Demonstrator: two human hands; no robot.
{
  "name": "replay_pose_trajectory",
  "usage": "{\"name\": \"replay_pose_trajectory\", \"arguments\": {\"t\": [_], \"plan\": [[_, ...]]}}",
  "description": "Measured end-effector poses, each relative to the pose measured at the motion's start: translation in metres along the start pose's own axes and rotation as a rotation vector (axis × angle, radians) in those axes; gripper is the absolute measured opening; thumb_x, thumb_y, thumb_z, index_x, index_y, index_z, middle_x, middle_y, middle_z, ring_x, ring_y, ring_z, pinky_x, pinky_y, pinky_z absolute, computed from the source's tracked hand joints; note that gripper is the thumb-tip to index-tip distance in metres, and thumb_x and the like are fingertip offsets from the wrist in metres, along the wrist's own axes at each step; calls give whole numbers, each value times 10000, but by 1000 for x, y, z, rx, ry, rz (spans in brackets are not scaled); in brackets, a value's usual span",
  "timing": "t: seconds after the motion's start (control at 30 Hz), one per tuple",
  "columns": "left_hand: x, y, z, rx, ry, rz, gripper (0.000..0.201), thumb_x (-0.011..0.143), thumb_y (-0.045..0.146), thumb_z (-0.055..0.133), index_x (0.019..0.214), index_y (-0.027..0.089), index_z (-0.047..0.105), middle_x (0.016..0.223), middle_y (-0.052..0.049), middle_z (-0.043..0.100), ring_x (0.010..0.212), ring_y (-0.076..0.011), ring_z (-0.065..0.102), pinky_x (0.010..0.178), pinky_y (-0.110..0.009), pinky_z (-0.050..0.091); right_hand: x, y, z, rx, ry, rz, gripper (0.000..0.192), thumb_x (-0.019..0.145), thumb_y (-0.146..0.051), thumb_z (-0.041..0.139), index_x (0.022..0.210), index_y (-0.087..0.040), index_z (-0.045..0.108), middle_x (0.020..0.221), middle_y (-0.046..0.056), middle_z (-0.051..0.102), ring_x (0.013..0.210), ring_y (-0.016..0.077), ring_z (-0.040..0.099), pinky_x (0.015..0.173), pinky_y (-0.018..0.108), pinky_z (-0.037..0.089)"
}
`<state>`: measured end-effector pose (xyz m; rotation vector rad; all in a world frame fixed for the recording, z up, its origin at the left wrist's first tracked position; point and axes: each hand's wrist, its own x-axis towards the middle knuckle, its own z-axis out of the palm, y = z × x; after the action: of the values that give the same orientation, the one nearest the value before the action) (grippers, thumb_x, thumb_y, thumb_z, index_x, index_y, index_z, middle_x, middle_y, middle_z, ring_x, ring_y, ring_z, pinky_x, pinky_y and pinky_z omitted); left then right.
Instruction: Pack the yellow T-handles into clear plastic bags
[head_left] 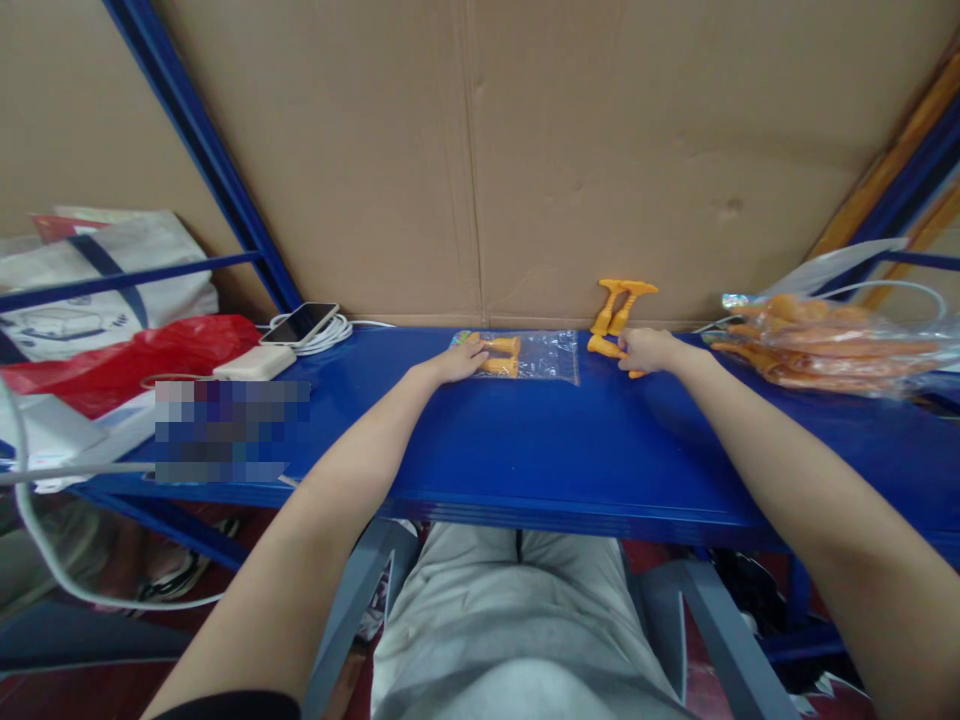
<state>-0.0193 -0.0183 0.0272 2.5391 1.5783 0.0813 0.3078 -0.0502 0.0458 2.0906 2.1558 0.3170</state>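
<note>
My left hand [463, 358] lies flat, fingers stretched, on the left end of a clear plastic bag [551, 358] on the blue table. Inside that bag are orange plastic pieces [504, 356], with a small coloured label partly hidden by my fingers. Off to the right, my right hand [649, 350] is closed on an orange plastic piece [604, 346] at the table's rear. Other orange plastic pieces with T-shaped ends [620, 308] stand just behind it, leaning near the cardboard wall. My fingers hide part of the held piece, and its exact kind is unclear.
Clear bags of orange pieces [825, 345] are heaped at the right. A phone [302, 324] rests on a coiled white cable [334, 335] at the left, near a white box-shaped item [255, 362], a red plastic bag [187, 350] and a white tote [112, 280]. Cardboard [570, 150] backs the table.
</note>
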Motion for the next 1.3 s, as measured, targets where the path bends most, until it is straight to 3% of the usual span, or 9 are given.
{"name": "replay_pose_trajectory", "arguments": {"t": [0.17,0.33,0.5,0.6,0.7,0.87,1.03,1.2,1.3], "plan": [[-1,2,0,1,1,-10,684,931,402,170,1486,28,315,1586,-110,231,1482,-197,143,1194,-283,82,-7,2,-19,77,116,17,300,754,-278,546,1013,-186,666,998,108,714,931,288,656,759,370,470],[3,-6,2,23,20,21,667,926,424,185,1482,90,344,1594,-80,231,1482,-204,156,1199,-311,110,-14,-11,-28,182,216,-85,291,746,-276,556,1008,-201,660,976,81,717,908,264,654,757,339,459],[10,-11,5,38,90,51,589,896,360,276,1434,184,440,1522,-30,417,1422,-234,330,1184,-339,222,-17,-31,-24,170,193,-171,267,761,-212,539,993,-196,669,959,60,730,920,247,653,763,316,434],[14,-8,6,95,131,53,586,876,311,306,1418,143,454,1457,-80,489,1340,-242,432,1147,-350,294,-18,-39,-18,153,207,-217,283,781,-180,518,1022,-172,667,979,76,734,938,250,652,764,314,415],[17,-4,8,144,144,20,580,883,313,313,1417,146,465,1432,-106,491,1323,-266,427,1123,-397,318,-17,-44,-12,137,235,-259,302,802,-171,497,1052,-153,666,1006,101,733,962,258,648,781,327,389],[18,-2,10,68,193,27,482,885,306,327,1260,245,624,1295,-62,575,1237,-260,483,1076,-420,369,-16,-52,-7,154,262,-234,301,807,-169,486,1042,-159,674,1035,108,730,1000,274,636,817,355,339],[19,-2,13,4,232,109,455,878,246,314,1148,188,676,1203,-62,635,1185,-221,526,1074,-377,379,-24,-65,-11,150,239,-194,326,813,-143,459,1055,-129,677,1055,131,721,1031,295,620,825,384,318],[19,2,16,-60,228,170,441,865,198,311,1096,165,684,1235,-54,655,1212,-204,537,1100,-340,368,-33,-75,-17,55,282,-204,330,822,-129,438,1020,-76,697,1026,187,705,1017,307,605,825,390,313],[19,5,19,-64,220,171,454,873,204,308,1163,149,654,1351,-60,592,1343,-210,436,1159,-351,291,-35,-79,-17,48,264,-198,339,827,-121,430,1013,-58,706,1032,202,692,1001,304,610,824,388,323]]}}
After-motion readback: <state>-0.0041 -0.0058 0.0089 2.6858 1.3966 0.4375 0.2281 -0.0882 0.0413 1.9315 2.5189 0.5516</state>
